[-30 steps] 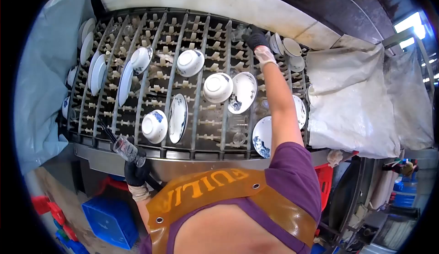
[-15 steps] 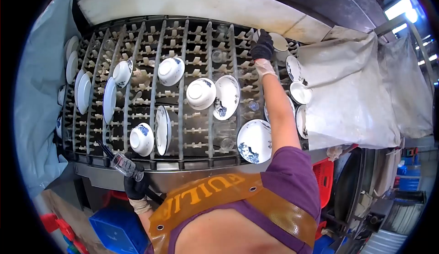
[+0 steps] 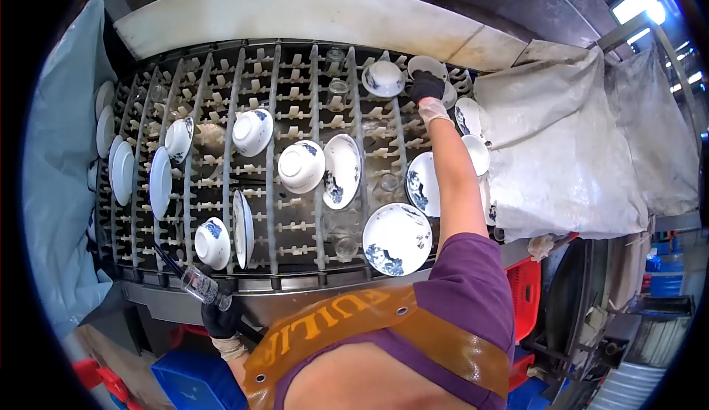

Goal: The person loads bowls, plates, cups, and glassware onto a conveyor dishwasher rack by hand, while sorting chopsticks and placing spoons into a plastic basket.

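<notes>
My left hand (image 3: 220, 317), in a black glove, is closed on a clear glass (image 3: 199, 284) with dark sticks in it, at the front edge of the pegged conveyor (image 3: 295, 247). My right hand (image 3: 426, 86), also black-gloved, reaches to the far right and touches a pale dish (image 3: 428, 67); its fingers are partly hidden. Just left of it a white bowl (image 3: 383, 79) lies tipped on the pegs. Bowls, oval plates and a round blue-patterned plate (image 3: 397, 239) stand across the belt. Two glasses sit near the back, one of them a glass jar (image 3: 338, 90).
A hanging plastic curtain (image 3: 561, 144) covers the conveyor's right end, and a bluish sheet (image 3: 63, 174) hangs at the left. Below are a blue crate (image 3: 196, 380) and a red basket (image 3: 523, 297). A white panel (image 3: 295, 11) runs along the back.
The dishes have shifted left and nearer in view. My right hand has left the glass at the back and moved right; a bowl now lies beside it. My left hand still holds its glass.
</notes>
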A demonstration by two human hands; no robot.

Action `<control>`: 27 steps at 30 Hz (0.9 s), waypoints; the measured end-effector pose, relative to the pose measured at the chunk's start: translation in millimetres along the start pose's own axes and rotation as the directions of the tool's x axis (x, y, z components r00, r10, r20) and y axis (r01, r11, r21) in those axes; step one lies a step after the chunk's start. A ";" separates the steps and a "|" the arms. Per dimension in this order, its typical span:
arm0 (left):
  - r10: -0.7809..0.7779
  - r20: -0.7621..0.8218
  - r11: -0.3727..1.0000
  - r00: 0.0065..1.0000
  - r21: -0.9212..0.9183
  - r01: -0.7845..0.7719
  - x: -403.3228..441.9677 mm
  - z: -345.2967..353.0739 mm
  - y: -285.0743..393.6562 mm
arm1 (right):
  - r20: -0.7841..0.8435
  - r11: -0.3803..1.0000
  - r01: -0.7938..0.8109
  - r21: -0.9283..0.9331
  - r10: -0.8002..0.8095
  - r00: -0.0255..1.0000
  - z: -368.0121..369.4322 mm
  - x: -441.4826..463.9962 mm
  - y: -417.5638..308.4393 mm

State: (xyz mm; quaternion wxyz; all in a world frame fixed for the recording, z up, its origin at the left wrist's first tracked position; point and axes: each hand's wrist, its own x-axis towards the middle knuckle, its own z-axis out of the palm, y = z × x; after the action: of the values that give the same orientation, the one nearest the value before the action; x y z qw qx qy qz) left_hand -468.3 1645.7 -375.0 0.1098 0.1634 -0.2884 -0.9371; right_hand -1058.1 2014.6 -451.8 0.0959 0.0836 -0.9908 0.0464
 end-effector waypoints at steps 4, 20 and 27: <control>0.057 -0.088 0.992 0.994 0.122 -0.046 -5.2 -12.3 -14.8 | -0.193 0.975 0.045 0.219 -0.002 0.981 -0.3 9.2 9.3; 0.015 -0.033 0.980 0.999 0.200 -0.008 1.7 31.9 -29.4 | 0.464 0.831 0.298 0.469 -0.519 0.718 -59.0 -143.6 84.6; 0.117 -0.047 0.935 0.992 0.341 -0.095 4.9 85.9 -44.8 | 0.582 0.813 0.236 0.532 -0.554 0.596 -125.0 -141.0 68.6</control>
State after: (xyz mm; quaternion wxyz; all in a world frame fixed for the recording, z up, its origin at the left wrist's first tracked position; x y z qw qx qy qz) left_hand -509.5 1723.9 -334.9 0.1399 0.1949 -0.4493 -0.8606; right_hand -910.9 2117.6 -362.8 -0.3076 0.3355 -0.8702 0.1889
